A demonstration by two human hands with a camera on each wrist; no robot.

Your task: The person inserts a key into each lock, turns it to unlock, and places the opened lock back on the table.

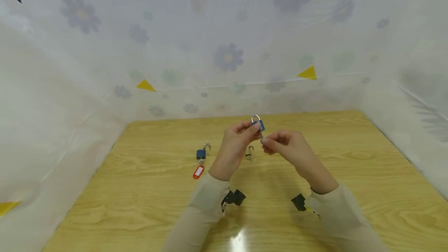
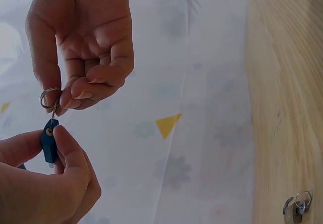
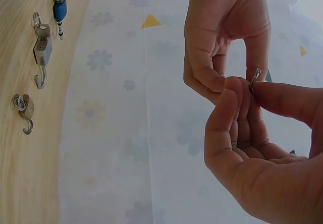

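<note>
Bare table (image 1: 350, 158) at three o'clock — open locks (image 1: 202, 153) lie at nine, curtain walls (image 1: 70, 119) hem the sides.

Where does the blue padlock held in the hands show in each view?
Head: blue padlock at centre, held above the table.
Left wrist: lower left, between fingers.
Right wrist: hidden behind the fingers; only the key ring shows.
Shared landmark: yellow triangle on the backdrop.

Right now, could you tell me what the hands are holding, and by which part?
The left hand grips the blue padlock by its body. The right hand pinches a key by its ringed head, its tip at the padlock's keyhole.
</note>
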